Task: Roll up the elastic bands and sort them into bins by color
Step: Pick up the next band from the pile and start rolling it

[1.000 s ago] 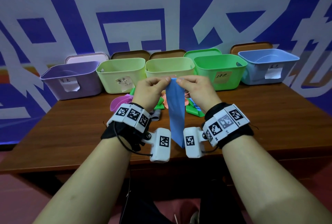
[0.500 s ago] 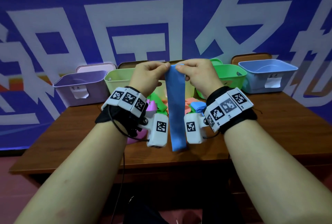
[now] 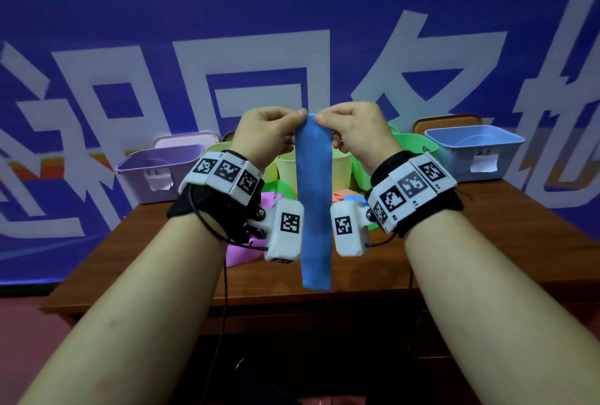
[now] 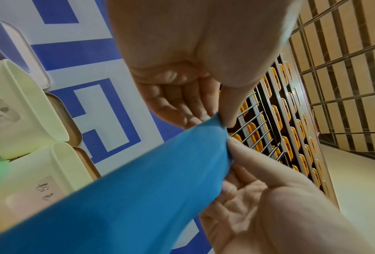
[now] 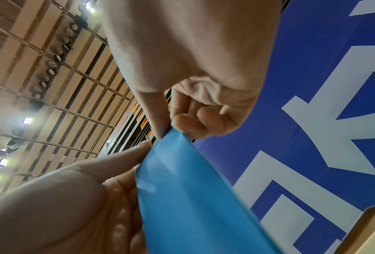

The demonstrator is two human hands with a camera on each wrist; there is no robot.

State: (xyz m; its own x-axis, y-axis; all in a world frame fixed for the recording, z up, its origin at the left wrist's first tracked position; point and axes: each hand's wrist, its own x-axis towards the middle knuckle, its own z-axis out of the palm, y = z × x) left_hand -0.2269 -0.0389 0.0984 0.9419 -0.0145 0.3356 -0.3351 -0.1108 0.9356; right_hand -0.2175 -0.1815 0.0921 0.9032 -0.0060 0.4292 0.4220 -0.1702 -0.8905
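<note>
A blue elastic band (image 3: 314,203) is held up above the wooden table (image 3: 506,226), hanging straight down between the wrists. Its top edge is pinched at one corner by thumb and forefinger of the left hand (image 3: 269,135) and at the other by those of the right hand (image 3: 354,132). The band appears thin, limp and very light, probably stretchy and slightly tacky; it is best taken by the top corners so a tight first turn can be started. The blue bin (image 3: 474,151) stands at the right end of the row behind the table's loose bands (image 3: 243,252).
</note>
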